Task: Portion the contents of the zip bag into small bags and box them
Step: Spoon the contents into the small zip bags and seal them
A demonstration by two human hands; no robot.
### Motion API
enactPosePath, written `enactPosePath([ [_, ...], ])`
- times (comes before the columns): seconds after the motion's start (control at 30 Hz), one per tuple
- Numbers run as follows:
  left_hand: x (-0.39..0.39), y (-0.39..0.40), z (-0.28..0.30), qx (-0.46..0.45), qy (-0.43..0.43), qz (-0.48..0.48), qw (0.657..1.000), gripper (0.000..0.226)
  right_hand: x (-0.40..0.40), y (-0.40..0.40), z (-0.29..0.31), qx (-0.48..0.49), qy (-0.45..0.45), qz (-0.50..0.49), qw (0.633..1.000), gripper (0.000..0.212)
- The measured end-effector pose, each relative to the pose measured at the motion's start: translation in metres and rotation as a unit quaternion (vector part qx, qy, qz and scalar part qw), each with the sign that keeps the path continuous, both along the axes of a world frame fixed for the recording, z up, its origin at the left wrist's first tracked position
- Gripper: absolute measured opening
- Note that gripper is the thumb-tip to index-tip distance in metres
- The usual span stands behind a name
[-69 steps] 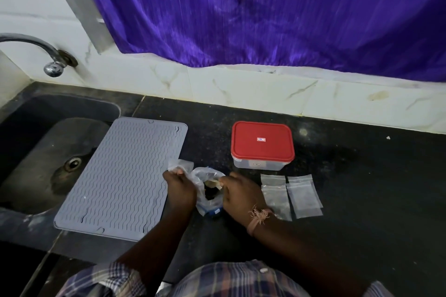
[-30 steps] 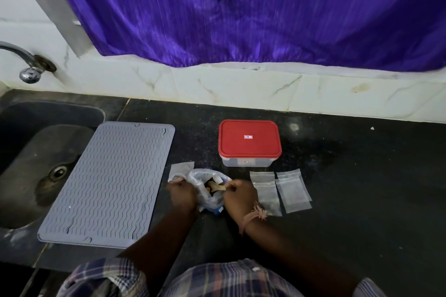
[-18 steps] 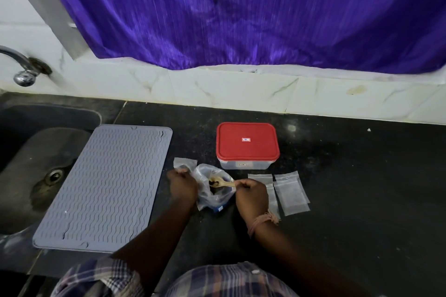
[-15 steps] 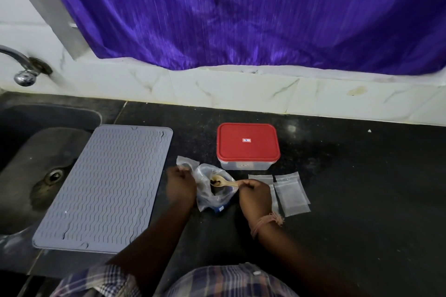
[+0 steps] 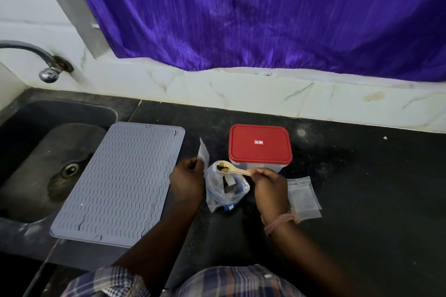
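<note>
While right hand (image 5: 270,184) pinches spoon (image 5: 233,169), left hand (image 5: 187,182) grips small bag (image 5: 203,152), contents blurred

Dim, even indoor light with soft shadows; vertical motion blur smears the purple curtain (image 5: 265,14), and wide-angle distortion bends the frame's edges.

small bags (image 5: 303,194): partly behind right hand (image 5: 269,185) | curtain (image 5: 265,14): blurred
</note>
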State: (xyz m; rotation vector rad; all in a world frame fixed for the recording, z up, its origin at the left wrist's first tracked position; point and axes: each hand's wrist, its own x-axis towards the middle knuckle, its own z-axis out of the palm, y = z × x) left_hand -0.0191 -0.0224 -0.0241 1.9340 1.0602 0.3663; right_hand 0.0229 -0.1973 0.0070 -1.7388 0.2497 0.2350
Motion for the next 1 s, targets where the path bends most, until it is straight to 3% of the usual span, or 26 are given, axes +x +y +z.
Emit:
enactPosePath([
  [0.17, -0.001, -0.002, 0.01, 0.033, -0.011, -0.067, 0.997, 0.024, 0.004, 0.021, 0.003, -0.026, -0.029, 0.037, 0.999, 0.027],
  [0.27, 0.0, 0.001, 0.015, 0.063, 0.005, -0.104, 0.993, 0.017, 0.004, 0.031, 0.003, -0.049, -0.04, 0.049, 0.997, 0.016],
  [0.37, 0.001, 0.001, 0.02, 0.064, 0.023, -0.103, 0.992, 0.023, 0.004, 0.035, 0.0, -0.061, -0.041, 0.054, 0.996, 0.015],
  [0.53, 0.002, -0.003, 0.029, 0.054, 0.028, -0.097, 0.993, 0.015, 0.004, 0.041, 0.002, -0.112, -0.091, 0.067, 0.987, 0.017],
  [0.67, 0.0, -0.007, 0.036, -0.033, -0.033, -0.084, 0.995, 0.031, 0.002, 0.043, -0.002, -0.201, -0.256, 0.169, 0.93, 0.019],
  [0.8, -0.001, -0.007, 0.034, -0.095, -0.056, -0.024, 0.994, 0.018, 0.0, 0.046, -0.008, -0.294, -0.368, 0.312, 0.825, 0.027],
  [0.87, -0.005, -0.006, 0.031, -0.127, -0.066, 0.012, 0.99, 0.013, 0.002, 0.047, -0.012, -0.342, -0.398, 0.334, 0.783, 0.031],
  [0.93, -0.009, -0.007, 0.027, -0.162, -0.081, 0.039, 0.983, 0.013, 0.004, 0.046, -0.015, -0.348, -0.413, 0.31, 0.782, 0.036],
  [1.0, -0.011, -0.007, 0.025, -0.183, -0.093, 0.063, 0.977, 0.013, 0.003, 0.045, -0.014, -0.302, -0.391, 0.284, 0.822, 0.038],
])
